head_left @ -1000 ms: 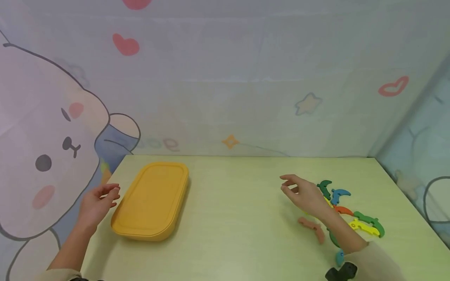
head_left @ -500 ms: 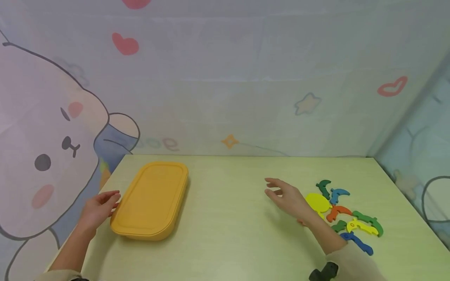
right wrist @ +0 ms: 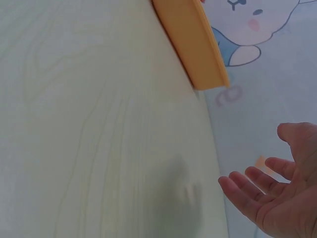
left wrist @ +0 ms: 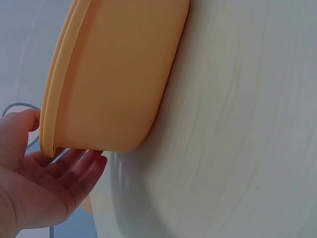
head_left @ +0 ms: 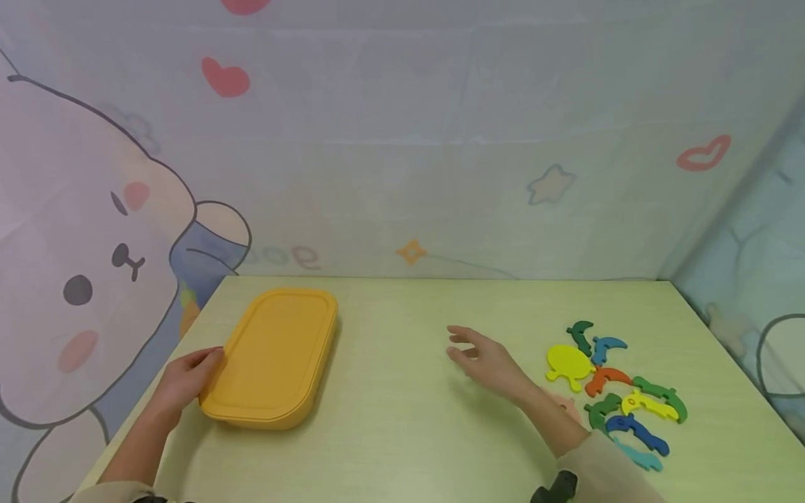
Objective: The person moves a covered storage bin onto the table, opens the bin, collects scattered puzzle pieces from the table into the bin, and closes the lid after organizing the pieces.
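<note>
A yellow lidded box (head_left: 270,356) stands on the left of the table, its lid on. At its left side is my left hand (head_left: 185,381), thumb over the lid's edge and fingers beneath the rim; the left wrist view shows this hand (left wrist: 47,178) holding the box's edge (left wrist: 114,74). My right hand (head_left: 493,367) hovers above the table between the box and the loose pieces, holding nothing, its fingers spread and relaxed in the right wrist view. Right of it lie a yellow rounded piece (head_left: 569,363), an orange-red piece (head_left: 606,378) and a dark blue piece (head_left: 638,432).
More colored pieces lie flat on the right, among them a green piece (head_left: 660,396) and a light blue piece (head_left: 640,457). My right forearm partly covers a pinkish-brown piece (head_left: 566,403). Behind the table (head_left: 402,433) hangs a printed cloth (head_left: 390,140).
My left hand has come in from the left to the box's edge and taken hold of it. My right hand has moved left, away from the pieces, uncovering more of them.
</note>
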Available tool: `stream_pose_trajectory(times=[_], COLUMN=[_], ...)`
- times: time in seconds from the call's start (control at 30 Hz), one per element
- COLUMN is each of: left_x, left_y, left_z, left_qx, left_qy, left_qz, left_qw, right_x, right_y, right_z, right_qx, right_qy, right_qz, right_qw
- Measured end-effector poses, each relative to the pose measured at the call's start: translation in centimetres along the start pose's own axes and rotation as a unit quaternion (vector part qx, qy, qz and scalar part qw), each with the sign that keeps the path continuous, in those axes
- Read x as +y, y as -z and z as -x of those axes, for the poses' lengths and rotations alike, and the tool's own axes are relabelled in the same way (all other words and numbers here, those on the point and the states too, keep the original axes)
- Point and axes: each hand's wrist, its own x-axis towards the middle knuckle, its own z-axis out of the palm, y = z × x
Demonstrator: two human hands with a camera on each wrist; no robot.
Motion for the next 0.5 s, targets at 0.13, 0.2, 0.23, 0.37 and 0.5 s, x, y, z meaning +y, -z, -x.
stream_pose_trajectory(times=[0.13,0.2,0.23,0.37,0.5], left_x=[-0.1,-0.2,-0.3,-0.3,-0.2], left_y=[-0.2,-0.3,-0.4,-0.6,-0.7], left_z=[-0.3,-0.4,-0.4,-0.3,-0.2], left_qx=[-0.004,-0.005,-0.006,-0.008,-0.009], left_qy=[0.003,0.002,0.001,-0.001,0.000], left_qz=[-0.003,-0.006,-0.008,-0.002,0.006], left_qw=[1.0000,1.0000,1.0000,1.0000,0.9999], right_x=[-0.3,-0.5,-0.6,-0.9,-1.1], right_y=[-1.1,-1.7,-1.9,-2.9,-3.7], right_z=[-0.1,-0.1,-0.1,-0.1,-0.2], right_qx=[-0.012,-0.019,-0.022,-0.034,-0.041], right_qy=[-0.002,0.001,0.002,0.012,0.023], right_qz=[-0.028,-0.033,-0.034,-0.033,-0.034], right_qw=[1.000,0.999,0.999,0.999,0.998])
